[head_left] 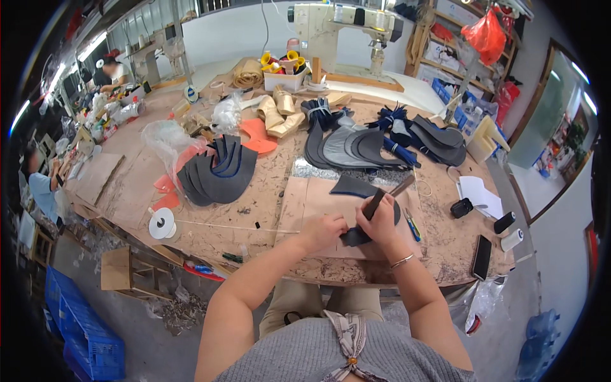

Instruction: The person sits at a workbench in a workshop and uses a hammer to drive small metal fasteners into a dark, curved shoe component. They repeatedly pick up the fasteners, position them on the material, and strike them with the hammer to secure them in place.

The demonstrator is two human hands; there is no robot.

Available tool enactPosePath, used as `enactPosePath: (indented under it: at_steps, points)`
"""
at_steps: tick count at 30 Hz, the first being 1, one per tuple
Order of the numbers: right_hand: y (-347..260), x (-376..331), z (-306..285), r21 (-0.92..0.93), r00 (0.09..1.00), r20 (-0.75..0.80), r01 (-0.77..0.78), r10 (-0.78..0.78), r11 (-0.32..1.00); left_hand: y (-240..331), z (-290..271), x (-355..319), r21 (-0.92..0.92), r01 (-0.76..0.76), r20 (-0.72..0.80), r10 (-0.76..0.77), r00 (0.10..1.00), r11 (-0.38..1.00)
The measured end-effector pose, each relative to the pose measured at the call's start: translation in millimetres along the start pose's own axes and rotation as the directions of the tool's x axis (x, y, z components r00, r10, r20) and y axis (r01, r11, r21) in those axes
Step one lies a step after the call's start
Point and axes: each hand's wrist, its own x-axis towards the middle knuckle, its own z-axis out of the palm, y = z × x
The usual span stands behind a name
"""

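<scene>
A dark grey curved piece [354, 186] with blue edging lies on the pale board [305, 197] in front of me. My left hand [323, 232] rests at its near end, fingers pinched together at the edge. My right hand [380, 223] is wrapped round a long dark brown tool [374, 204], whose narrower end points away to the right; its exact kind is unclear. The right fingers partly cover the curved piece. Farther off to the left are several similar stacked pieces [219, 178], and beyond the board sits another stack [353, 146] of grey pieces.
A thread spool [162, 223] and small dark snips [233, 257] are at the left. On the right are a yellow-and-blue cutter [412, 226], a phone [482, 257], thread cones [505, 222] and white paper [478, 195]. A sewing machine [344, 32] stands at the back. Two people work far left.
</scene>
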Motion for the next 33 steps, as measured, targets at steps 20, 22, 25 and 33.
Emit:
enactPosePath:
  at_steps: [20, 22, 25, 33]
  points:
    - [-21, -4, 2, -0.019, 0.991, -0.132, -0.028, 0.026, 0.999, 25, -26, -18, 0.126, 0.234, -0.124, -0.218, 0.968, 0.964]
    - [-18, -6, 7, -0.029, 0.989, -0.144, -0.029, 0.024, 0.999, 19, -31, -15, 0.190, 0.214, -0.124, -0.193, 0.973, 0.958]
    - [-17, -7, 7, -0.039, 0.989, -0.147, -0.018, 0.012, 0.999, -1, -34, -21, 0.187, 0.160, -0.128, -0.137, 0.982, 0.969]
    - [-15, -7, 10, -0.063, 0.988, -0.152, -0.028, 0.018, 0.998, 23, -33, -4, 0.024, 0.147, -0.128, -0.143, 0.981, 0.989]
